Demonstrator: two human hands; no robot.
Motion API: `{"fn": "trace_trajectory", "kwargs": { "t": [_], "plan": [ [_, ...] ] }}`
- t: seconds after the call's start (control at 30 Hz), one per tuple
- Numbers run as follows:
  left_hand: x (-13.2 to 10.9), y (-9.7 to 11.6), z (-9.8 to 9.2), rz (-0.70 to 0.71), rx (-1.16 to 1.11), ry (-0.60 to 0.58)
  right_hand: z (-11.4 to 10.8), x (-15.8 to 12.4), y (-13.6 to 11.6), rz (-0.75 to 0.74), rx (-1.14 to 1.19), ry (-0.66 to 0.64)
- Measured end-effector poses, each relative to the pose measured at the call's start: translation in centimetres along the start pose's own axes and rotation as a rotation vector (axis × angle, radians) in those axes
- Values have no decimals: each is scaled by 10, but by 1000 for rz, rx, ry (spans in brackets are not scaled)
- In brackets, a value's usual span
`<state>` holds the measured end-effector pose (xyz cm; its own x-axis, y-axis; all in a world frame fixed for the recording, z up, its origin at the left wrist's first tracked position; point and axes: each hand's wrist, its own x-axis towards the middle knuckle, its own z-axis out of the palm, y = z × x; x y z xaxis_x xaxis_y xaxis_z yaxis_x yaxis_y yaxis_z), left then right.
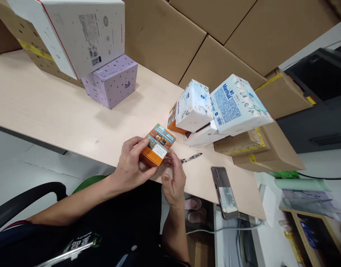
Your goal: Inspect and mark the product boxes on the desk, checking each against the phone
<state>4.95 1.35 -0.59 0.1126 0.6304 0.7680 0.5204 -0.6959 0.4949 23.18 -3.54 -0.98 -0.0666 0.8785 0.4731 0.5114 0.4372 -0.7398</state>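
A small orange box (157, 144) with a printed label sits in my left hand (131, 163), whose fingers are wrapped round its left side near the table's front edge. My right hand (174, 177) touches the box's lower right corner with its fingertips curled. A pen (191, 158) lies on the light wooden table (48, 107) just right of my hands. A phone (225, 192) lies further right at the table edge.
Two tissue packs (215, 105) and another orange box (172, 120) rest on small cartons (259, 148) at right. A purple box (112, 79) under a white box (81, 33) stands at back left. Large cardboard cartons (209, 37) line the back.
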Motion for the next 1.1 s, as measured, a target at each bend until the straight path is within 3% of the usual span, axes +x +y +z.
{"fn": "trace_trajectory", "kwargs": {
  "t": [0.17,0.33,0.53,0.67,0.83,0.97,1.1],
  "plan": [
    [-8,4,4,185,204,91,-1,-3,3,-1,46,-9],
    [-10,7,3,302,271,-44,-3,6,-5,51,-88,12],
    [-7,3,-4,323,161,-153,-2,10,-11,66,-155,20],
    [-5,3,-8,271,-8,-111,-1,9,-12,97,-161,27],
    [-6,0,-10,39,-142,33,1,7,-11,102,-188,47],
    [-7,-4,-14,-120,-117,-59,3,5,-7,63,-192,91],
    [-5,-6,-19,-106,66,-198,3,2,-3,-11,-196,84]
  ]
}}
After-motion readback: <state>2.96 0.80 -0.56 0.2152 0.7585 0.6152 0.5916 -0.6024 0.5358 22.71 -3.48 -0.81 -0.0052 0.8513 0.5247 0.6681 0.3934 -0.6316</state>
